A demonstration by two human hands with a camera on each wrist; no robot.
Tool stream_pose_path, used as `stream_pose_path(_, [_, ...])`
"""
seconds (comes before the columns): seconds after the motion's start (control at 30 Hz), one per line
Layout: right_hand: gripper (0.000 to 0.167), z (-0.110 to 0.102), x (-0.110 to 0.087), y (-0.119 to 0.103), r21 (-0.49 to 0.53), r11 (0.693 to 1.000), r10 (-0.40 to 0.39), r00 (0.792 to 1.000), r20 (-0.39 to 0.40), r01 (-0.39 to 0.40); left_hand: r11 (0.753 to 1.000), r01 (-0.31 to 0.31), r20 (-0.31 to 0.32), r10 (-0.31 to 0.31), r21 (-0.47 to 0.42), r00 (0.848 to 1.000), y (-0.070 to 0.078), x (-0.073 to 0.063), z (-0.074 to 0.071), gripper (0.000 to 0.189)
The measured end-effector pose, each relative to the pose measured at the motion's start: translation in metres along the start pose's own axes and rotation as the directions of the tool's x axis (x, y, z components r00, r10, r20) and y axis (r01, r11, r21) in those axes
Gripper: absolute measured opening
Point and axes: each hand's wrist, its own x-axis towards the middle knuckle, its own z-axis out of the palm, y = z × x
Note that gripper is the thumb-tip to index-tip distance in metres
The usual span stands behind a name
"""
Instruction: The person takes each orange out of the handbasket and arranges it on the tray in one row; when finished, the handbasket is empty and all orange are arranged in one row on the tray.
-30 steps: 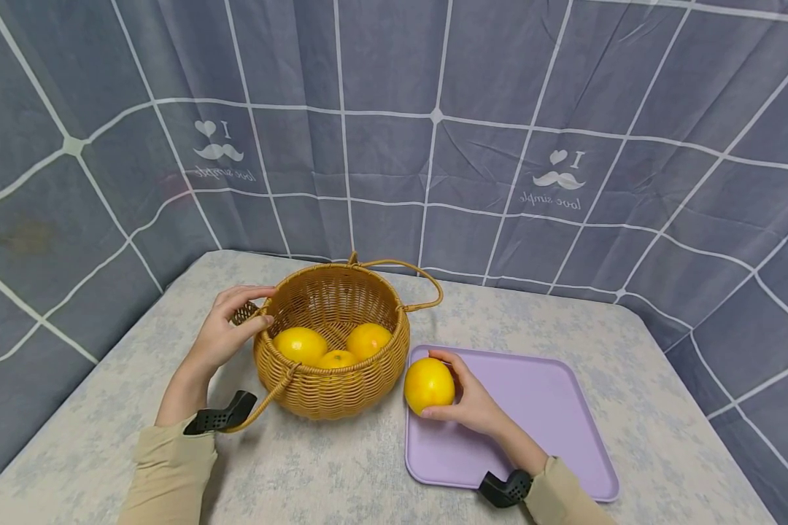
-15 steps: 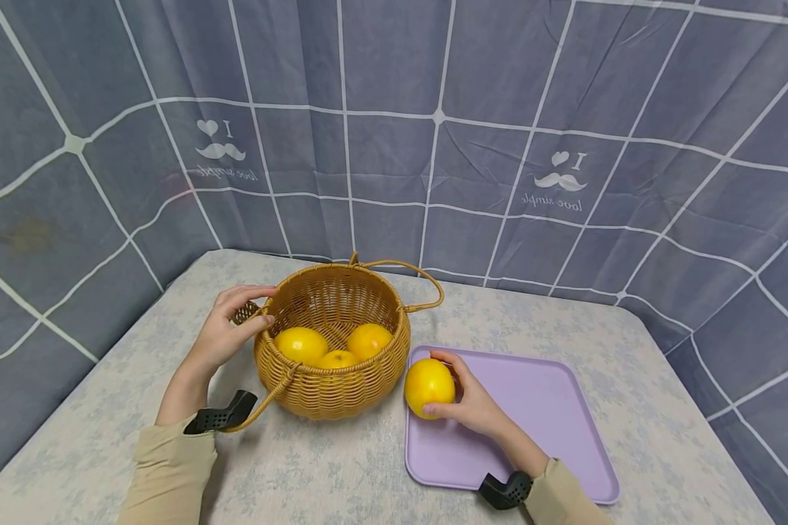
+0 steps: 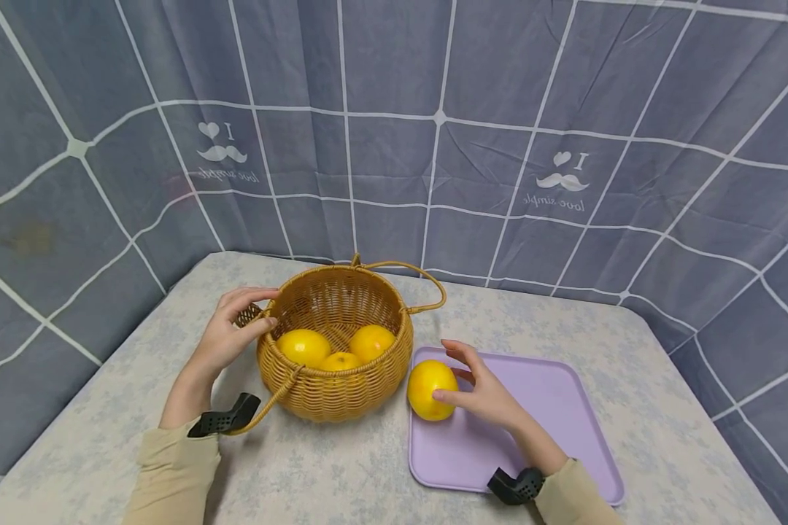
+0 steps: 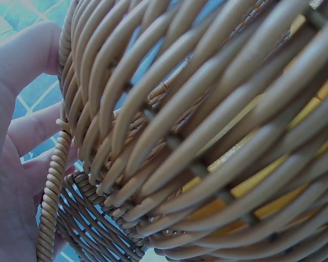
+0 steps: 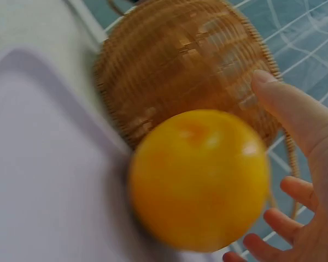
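Note:
A round wicker basket (image 3: 335, 390) stands on the table with several oranges in it, among them one orange (image 3: 371, 343) at the right. My left hand (image 3: 230, 332) holds the basket's left rim by thumb and fingertips. In the left wrist view the thumb (image 4: 33, 52) bends onto the rim. Another orange (image 3: 432, 390) sits on the left edge area of a purple tray (image 3: 538, 408). My right hand (image 3: 489, 397) is spread beside this orange. In the right wrist view a gap shows between the fingers and the orange (image 5: 199, 180).
The basket's wicker handle (image 3: 427, 286) hangs out to the right, and a second handle (image 3: 269, 405) droops at the front left. A small woven lid (image 3: 248, 315) hangs behind my left hand. A grey checked curtain (image 3: 394, 160) closes off the back of the table.
My right hand has let go of the orange on the tray, its fingers lifting and drawing back to the right. My left hand stays at the basket rim.

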Motion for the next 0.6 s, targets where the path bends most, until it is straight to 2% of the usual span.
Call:
stream_pose_path(0.23, [0.072, -0.019, 0.012, -0.031, -0.036, 0.998, -0.052, 0.999, 0.012, 0.053, 1.0, -0.014, -0.007, 0.014, -0.002, 1.0, -0.001, 0.0, 0.001, 0.037])
stream_pose_path(0.4, [0.067, -0.031, 0.026, -0.056, 0.007, 0.995, -0.099, 0.995, 0.022, 0.098, 1.0, -0.024, -0.004, 0.024, -0.003, 1.0, 0.0, 0.0, 0.001, 0.037])
stream_pose_path(0.6, [0.062, -0.036, 0.049, -0.086, 0.059, 0.987, -0.152, 0.985, 0.079, 0.148, 0.999, -0.038, -0.006, 0.038, 0.003, 0.999, -0.001, -0.001, 0.0, 0.037])
